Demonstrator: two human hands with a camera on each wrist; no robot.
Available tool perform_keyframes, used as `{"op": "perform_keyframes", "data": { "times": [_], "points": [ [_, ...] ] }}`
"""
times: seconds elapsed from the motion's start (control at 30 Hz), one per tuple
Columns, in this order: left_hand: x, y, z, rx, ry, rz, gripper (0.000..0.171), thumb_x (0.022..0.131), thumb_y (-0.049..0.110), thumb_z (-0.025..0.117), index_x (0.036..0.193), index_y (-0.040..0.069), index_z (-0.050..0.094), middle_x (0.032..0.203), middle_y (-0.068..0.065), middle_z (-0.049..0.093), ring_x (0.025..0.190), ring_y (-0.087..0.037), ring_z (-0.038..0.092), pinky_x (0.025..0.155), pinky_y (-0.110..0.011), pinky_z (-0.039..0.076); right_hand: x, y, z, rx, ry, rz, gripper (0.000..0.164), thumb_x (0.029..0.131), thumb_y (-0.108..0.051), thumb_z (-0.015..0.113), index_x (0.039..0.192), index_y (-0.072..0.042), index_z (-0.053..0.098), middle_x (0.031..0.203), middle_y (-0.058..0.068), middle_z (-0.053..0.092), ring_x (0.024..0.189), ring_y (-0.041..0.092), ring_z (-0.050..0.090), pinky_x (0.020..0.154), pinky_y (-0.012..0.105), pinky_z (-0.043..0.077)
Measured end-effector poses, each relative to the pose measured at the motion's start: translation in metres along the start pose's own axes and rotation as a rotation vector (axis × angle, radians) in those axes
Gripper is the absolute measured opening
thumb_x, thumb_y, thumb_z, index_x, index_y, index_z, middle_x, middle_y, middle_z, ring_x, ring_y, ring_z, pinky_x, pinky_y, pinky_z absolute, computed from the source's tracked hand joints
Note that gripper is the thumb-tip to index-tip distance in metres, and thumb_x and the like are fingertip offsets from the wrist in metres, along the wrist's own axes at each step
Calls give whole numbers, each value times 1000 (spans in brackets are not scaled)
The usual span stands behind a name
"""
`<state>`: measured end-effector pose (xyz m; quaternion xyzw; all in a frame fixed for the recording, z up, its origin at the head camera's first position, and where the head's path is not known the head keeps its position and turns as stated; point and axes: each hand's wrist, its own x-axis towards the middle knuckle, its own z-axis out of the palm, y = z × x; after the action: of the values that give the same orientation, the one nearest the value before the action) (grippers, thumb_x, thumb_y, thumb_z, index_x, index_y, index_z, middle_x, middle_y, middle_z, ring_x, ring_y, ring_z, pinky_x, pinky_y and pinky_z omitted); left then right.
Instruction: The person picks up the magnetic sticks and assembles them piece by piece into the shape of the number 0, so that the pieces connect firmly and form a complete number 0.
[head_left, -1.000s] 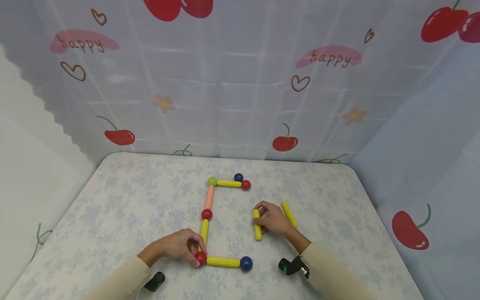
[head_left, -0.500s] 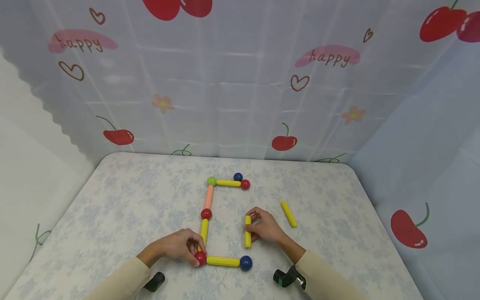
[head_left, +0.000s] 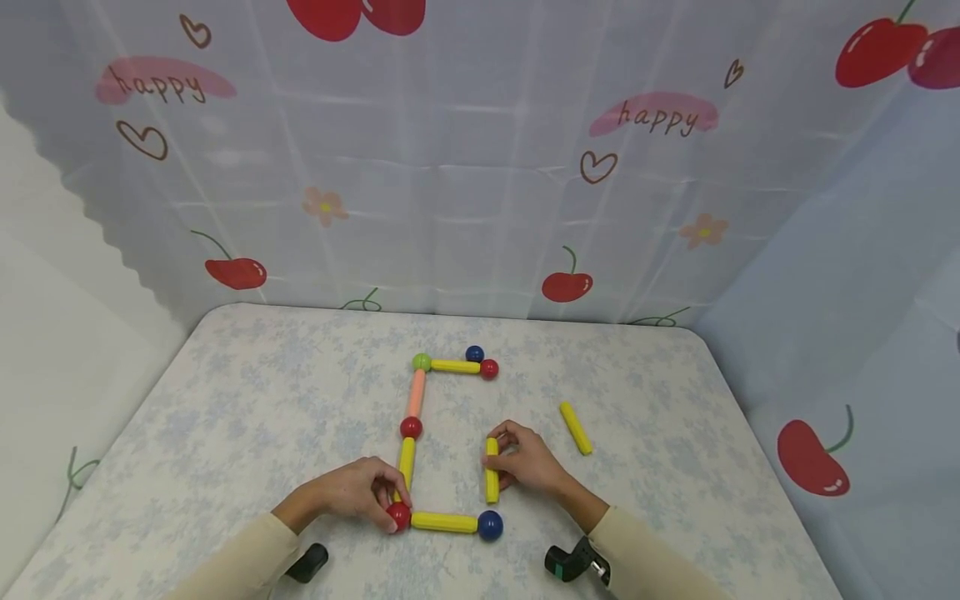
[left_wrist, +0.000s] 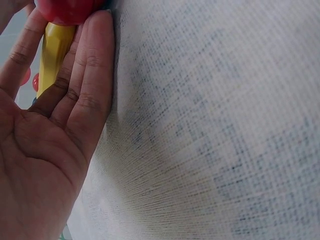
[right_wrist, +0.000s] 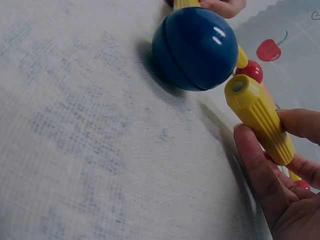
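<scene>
My left hand grips the red ball at the near left corner of a frame of rods and balls. From that ball a yellow rod runs right to a blue ball. Another yellow rod leads away to a second red ball. My right hand pinches a loose yellow rod between thumb and fingers. In the right wrist view its metal-tipped end sits close to the blue ball, with a gap between them.
A pink rod, a green ball, a yellow rod and a red ball continue the frame. A small blue ball lies beside them. Right of my right hand lies a spare yellow rod. Patterned cloth covers the table.
My right hand has carried its yellow rod left and nearer to me, toward the blue ball, and the rod has turned straighter. My left hand stays at the red ball.
</scene>
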<state>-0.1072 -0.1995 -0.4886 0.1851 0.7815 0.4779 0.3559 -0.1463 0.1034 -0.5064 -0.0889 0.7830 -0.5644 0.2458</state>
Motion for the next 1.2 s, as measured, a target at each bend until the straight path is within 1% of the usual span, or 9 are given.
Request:
{"op": "perform_keyframes", "data": {
  "times": [0.33, 0.57, 0.77, 0.93, 1.1, 1.2],
  "points": [
    [0, -2, -2, -5, 6, 1, 22, 75, 5, 81, 93, 11, 73, 78, -3, 64, 69, -14, 55, 60, -22, 45, -1, 0, 3, -15, -14, -4, 37, 87, -11, 71, 116, 0, 52, 95, 12, 55, 60, 21, 66, 56, 37, 56],
    [2, -3, -2, 0, 10, -4, 22, 74, 5, 82, 93, 12, 73, 78, -3, 64, 68, -14, 55, 60, -22, 45, 0, -2, 2, -115, 12, -32, 35, 85, -13, 73, 112, -1, 55, 99, 8, 56, 57, 18, 64, 55, 32, 55],
    [2, -3, -1, -3, 6, 1, 21, 75, 6, 82, 93, 12, 73, 78, -3, 64, 68, -13, 56, 60, -21, 45, 2, -3, 3, -192, 26, -19, 34, 84, -13, 75, 110, -3, 58, 97, 5, 58, 56, 16, 63, 54, 28, 53],
    [1, -3, 0, -9, 5, 0, 21, 74, 5, 82, 93, 12, 72, 79, -3, 64, 69, -13, 55, 60, -21, 45, 4, -4, 1, -249, 23, -29, 32, 83, -13, 76, 108, -3, 58, 96, 5, 56, 56, 15, 62, 54, 30, 53],
    [1, -1, 0, -19, 4, -14, 22, 74, 4, 81, 92, 11, 72, 77, -3, 63, 68, -13, 55, 59, -21, 45, 9, -7, -6, -277, 16, -67, 29, 85, -15, 74, 107, -3, 59, 96, 6, 55, 54, 15, 60, 52, 29, 52],
    [1, 1, 0, -19, 2, -21, 22, 74, 3, 81, 92, 11, 72, 77, -3, 63, 68, -13, 55, 59, -21, 44, 16, -13, -13, -301, 54, -83, 28, 86, -16, 73, 107, -3, 60, 96, 7, 56, 53, 15, 56, 51, 29, 50]
  ]
}}
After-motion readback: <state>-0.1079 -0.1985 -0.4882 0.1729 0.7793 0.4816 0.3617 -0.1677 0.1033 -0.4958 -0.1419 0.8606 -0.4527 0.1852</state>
